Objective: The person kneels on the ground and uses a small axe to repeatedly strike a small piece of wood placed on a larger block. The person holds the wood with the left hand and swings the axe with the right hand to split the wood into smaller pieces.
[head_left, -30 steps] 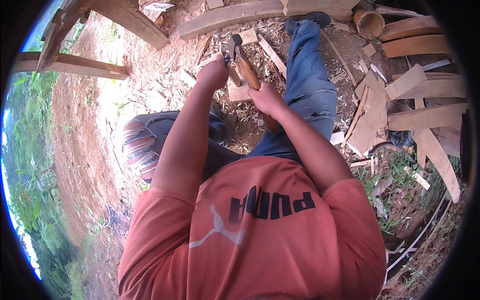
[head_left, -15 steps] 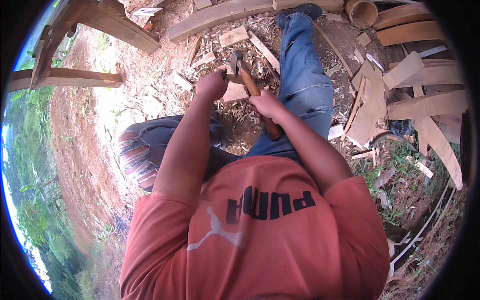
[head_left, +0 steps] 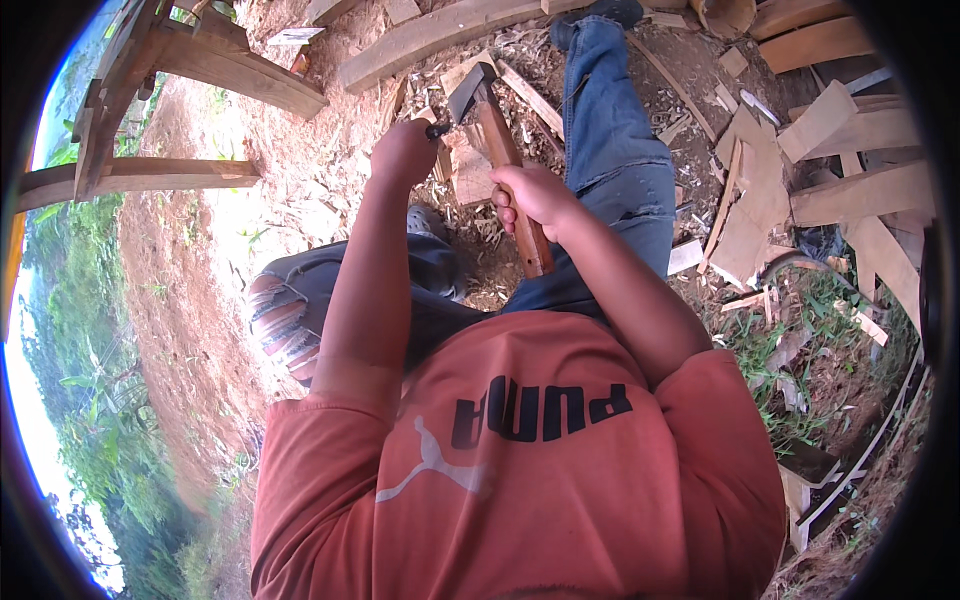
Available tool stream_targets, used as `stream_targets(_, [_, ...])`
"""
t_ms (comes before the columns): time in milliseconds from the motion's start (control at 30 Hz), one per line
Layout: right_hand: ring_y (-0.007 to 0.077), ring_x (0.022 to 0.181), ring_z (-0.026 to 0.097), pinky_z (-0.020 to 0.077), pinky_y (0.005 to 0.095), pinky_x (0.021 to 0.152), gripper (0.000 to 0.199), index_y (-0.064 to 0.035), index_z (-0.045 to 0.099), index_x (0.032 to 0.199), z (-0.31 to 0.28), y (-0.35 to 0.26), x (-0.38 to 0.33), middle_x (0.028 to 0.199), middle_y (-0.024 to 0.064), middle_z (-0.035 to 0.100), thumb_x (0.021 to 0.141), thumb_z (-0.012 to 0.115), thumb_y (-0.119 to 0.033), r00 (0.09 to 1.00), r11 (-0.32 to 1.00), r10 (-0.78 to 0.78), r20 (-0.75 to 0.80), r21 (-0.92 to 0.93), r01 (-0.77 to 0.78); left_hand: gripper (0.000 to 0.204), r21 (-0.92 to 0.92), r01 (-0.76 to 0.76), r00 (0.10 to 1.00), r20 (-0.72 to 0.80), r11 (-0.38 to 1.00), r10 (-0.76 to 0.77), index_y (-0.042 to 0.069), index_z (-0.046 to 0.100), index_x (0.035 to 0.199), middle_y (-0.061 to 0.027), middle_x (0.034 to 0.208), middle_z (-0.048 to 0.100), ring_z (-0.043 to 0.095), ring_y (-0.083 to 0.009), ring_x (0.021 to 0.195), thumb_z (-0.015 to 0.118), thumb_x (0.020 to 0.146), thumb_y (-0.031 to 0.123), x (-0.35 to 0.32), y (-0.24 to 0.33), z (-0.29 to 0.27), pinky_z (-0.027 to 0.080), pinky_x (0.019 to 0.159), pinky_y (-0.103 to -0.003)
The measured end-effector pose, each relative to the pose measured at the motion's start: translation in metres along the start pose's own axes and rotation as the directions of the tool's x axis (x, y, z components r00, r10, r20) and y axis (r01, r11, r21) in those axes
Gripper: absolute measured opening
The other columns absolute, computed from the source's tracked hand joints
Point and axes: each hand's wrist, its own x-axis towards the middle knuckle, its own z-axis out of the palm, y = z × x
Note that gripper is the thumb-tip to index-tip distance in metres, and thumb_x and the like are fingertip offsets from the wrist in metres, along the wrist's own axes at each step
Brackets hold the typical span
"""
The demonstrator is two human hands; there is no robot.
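Observation:
My right hand (head_left: 533,198) wraps round the wooden handle of a hatchet (head_left: 503,140). The grey metal head of the hatchet points away from me, its blade turned toward my left hand. My left hand (head_left: 405,152) is closed, with a small dark end of something poking out past the fingers; the rest of that object is hidden by the hand. Beyond and below the hands, a pale wood block (head_left: 468,172) lies on the ground between my legs, partly covered by the hatchet.
Wood chips and offcuts litter the ground around my feet. A long curved beam (head_left: 420,48) lies across the far side. Cut boards (head_left: 860,195) are piled at the right. A timber frame (head_left: 240,80) stands at the far left, with green plants (head_left: 90,400) beyond bare soil.
The hatchet has tilted and its head has risen, showing more of the blade. My left hand has shifted slightly left and nearer, and my right-hand grip stays on the handle.

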Motion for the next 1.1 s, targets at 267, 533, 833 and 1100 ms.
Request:
stream_targets(267, [0.0172,0.050,0.063,0.0510,0.0370,0.047,0.030,0.0028,0.062,0.115,-0.008,-0.001,0.002,0.071,0.0081,0.063,0.098,0.065,-0.022,0.974,0.880,-0.210,-0.082,-0.451,0.151,0.034,-0.004,0.017,1.000,0.015,1.000,-0.017,0.010,0.073,0.120,-0.0199,0.110,0.077,0.073,-0.0417,0.107,0.067,0.104,0.039,-0.007,0.016,-0.002,0.056,0.090,-0.052])
stream_targets(533, [0.0407,0.087,0.077,0.0586,0.0507,0.078,0.045,0.0060,0.064,0.123,-0.014,0.014,0.007,0.092,0.0239,0.075,0.099,0.063,-0.032,0.940,0.566,-0.313,-0.136,-0.821,0.070,0.033,0.017,0.019,0.999,0.041,1.000,-0.019,0.007,0.068,0.119,-0.0219,0.114,0.076,0.071,-0.0435,0.111,0.056,0.109,0.037,-0.006,0.011,0.013,0.055,0.093,-0.054])
stream_targets(833, [0.0433,0.107,0.073,0.0570,0.0538,0.093,0.044,0.0003,0.065,0.123,-0.016,-0.005,0.002,0.111,0.0260,0.075,0.103,0.064,-0.039,0.938,0.260,-0.328,-0.117,-0.965,-0.029,0.032,0.016,0.013,0.996,0.088,1.000,-0.015,0.006,0.061,0.124,-0.0230,0.119,0.075,0.071,-0.0441,0.114,0.056,0.109,0.033,-0.006,0.013,0.011,0.055,0.095,-0.055])
stream_targets(1100, [0.0435,0.102,0.075,0.0579,0.0545,0.091,0.044,0.0000,0.066,0.123,-0.016,-0.003,0.011,0.105,0.0244,0.077,0.105,0.062,-0.039,0.880,0.224,-0.462,-0.108,-0.974,-0.002,0.029,0.051,-0.035,0.995,0.095,0.998,0.030,0.008,0.060,0.122,-0.0206,0.114,0.076,0.072,-0.0426,0.111,0.057,0.109,0.034,-0.003,0.013,0.009,0.055,0.092,-0.055])
